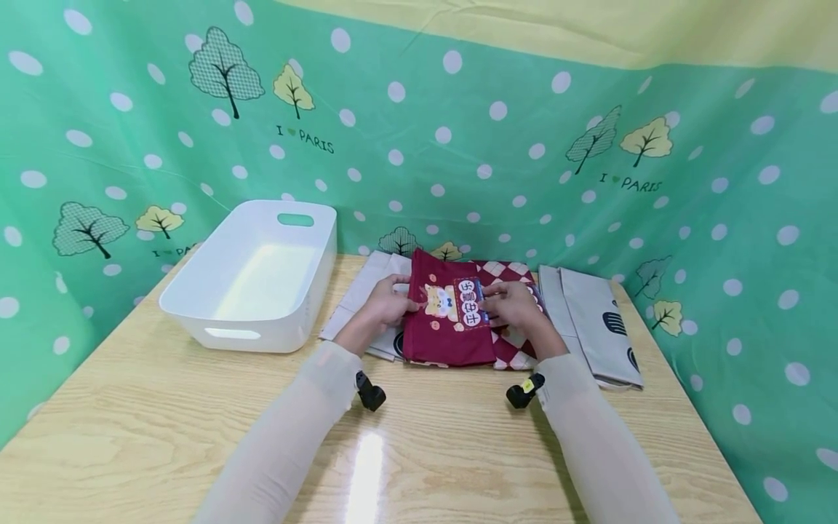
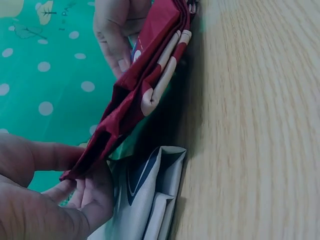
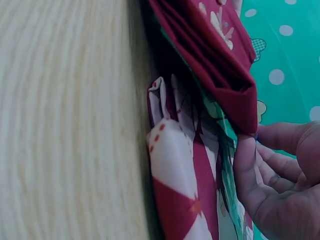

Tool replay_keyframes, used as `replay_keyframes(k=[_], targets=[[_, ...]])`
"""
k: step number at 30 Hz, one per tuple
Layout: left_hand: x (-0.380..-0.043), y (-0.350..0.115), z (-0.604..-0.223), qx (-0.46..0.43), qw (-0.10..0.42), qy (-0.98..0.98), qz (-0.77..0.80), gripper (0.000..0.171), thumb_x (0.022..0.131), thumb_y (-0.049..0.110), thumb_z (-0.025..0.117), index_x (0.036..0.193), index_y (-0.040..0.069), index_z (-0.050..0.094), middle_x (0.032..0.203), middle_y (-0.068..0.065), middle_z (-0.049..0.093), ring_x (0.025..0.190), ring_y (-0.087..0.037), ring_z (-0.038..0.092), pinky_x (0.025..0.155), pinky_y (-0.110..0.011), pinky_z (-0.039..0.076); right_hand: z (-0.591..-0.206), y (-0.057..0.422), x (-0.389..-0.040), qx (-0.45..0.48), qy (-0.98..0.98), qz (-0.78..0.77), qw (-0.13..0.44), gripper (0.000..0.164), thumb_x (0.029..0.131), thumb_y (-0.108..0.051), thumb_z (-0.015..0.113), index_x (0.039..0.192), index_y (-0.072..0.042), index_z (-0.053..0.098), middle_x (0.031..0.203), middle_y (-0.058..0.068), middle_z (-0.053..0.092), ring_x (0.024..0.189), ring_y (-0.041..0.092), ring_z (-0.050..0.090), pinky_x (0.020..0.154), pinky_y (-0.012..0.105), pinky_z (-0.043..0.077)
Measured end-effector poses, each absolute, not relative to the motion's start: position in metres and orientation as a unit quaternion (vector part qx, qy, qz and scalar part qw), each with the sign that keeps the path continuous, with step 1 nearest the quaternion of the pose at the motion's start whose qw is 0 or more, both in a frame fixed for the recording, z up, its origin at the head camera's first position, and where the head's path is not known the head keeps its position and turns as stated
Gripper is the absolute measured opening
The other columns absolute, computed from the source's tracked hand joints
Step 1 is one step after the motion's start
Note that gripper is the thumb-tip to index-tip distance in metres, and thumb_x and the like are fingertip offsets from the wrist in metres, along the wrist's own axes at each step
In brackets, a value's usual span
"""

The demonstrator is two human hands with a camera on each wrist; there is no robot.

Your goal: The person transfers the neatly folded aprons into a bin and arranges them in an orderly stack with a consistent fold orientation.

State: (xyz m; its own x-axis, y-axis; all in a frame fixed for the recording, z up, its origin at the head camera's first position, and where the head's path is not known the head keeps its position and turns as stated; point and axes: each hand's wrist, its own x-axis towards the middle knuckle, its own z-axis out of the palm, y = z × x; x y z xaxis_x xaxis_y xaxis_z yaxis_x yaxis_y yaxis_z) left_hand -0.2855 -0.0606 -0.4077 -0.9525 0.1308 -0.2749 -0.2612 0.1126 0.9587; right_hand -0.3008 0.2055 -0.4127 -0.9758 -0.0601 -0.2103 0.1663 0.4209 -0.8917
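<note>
A folded dark red cloth (image 1: 448, 342) with a cartoon animal and white lettering lies between both hands. My left hand (image 1: 390, 300) pinches its left edge, thumb above and fingers beneath, as the left wrist view shows. At the opposite edge my right hand (image 1: 513, 307) pinches the folded layers between thumb and fingers. In the left wrist view the red cloth (image 2: 130, 95) is raised and slanted, its left edge over a folded grey cloth (image 2: 135, 205). A red-and-cream checked cloth (image 3: 177, 185) lies folded under its right part.
A white plastic basket (image 1: 304, 309) with handle holes stands at the left back. Another folded grey cloth (image 1: 592, 313) with black prints lies to the right. A green dotted curtain (image 1: 419, 175) hangs behind the wooden table (image 1: 452, 451).
</note>
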Motion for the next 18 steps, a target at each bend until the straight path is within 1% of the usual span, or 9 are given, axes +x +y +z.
replay_keyframes(k=[5, 10, 13, 15, 18], targets=[[-0.284, -0.063, -0.404, -0.048, 0.142, 0.735, 0.661, 0.062, 0.091, -0.007, 0.067, 0.147, 0.012, 0.046, 0.096, -0.013, 0.068, 0.049, -0.01, 0.038, 0.045, -0.023, 0.032, -0.41, 0.207, -0.298, 0.027, 0.831, -0.548, 0.091, 0.034, 0.098, -0.007, 0.068, 0.13, 0.003, 0.062, 0.108, 0.018, 0.068, 0.08, 0.021, 0.069, 0.067, 0.035, 0.063], [-0.285, -0.065, -0.401, -0.043, 0.142, 0.73, 0.668, 0.064, 0.091, -0.007, 0.067, 0.148, 0.012, 0.045, 0.097, -0.014, 0.068, 0.051, -0.011, 0.043, 0.049, -0.025, 0.037, -0.405, 0.207, -0.295, 0.018, 0.826, -0.557, 0.083, 0.033, 0.097, -0.006, 0.068, 0.129, 0.003, 0.062, 0.104, 0.017, 0.069, 0.075, 0.02, 0.068, 0.068, 0.036, 0.062], [-0.286, -0.065, -0.4, -0.038, 0.143, 0.726, 0.672, 0.064, 0.091, -0.008, 0.066, 0.149, 0.012, 0.044, 0.098, -0.015, 0.068, 0.051, -0.012, 0.044, 0.051, -0.026, 0.041, -0.403, 0.206, -0.293, 0.015, 0.83, -0.553, 0.078, 0.033, 0.097, -0.007, 0.068, 0.129, 0.003, 0.062, 0.106, 0.018, 0.068, 0.078, 0.02, 0.068, 0.071, 0.038, 0.063], [-0.285, -0.065, -0.399, -0.036, 0.142, 0.726, 0.672, 0.064, 0.091, -0.008, 0.066, 0.149, 0.012, 0.044, 0.097, -0.015, 0.068, 0.051, -0.012, 0.043, 0.052, -0.026, 0.041, -0.402, 0.206, -0.292, 0.016, 0.833, -0.548, 0.076, 0.034, 0.098, -0.008, 0.068, 0.129, 0.002, 0.062, 0.109, 0.018, 0.067, 0.081, 0.021, 0.068, 0.074, 0.041, 0.063], [-0.284, -0.065, -0.396, -0.035, 0.14, 0.726, 0.672, 0.064, 0.091, -0.008, 0.066, 0.148, 0.011, 0.044, 0.096, -0.015, 0.067, 0.052, -0.013, 0.045, 0.052, -0.027, 0.042, -0.399, 0.205, -0.29, 0.016, 0.837, -0.543, 0.073, 0.034, 0.098, -0.009, 0.068, 0.13, 0.001, 0.061, 0.112, 0.019, 0.066, 0.085, 0.022, 0.068, 0.077, 0.044, 0.062]])
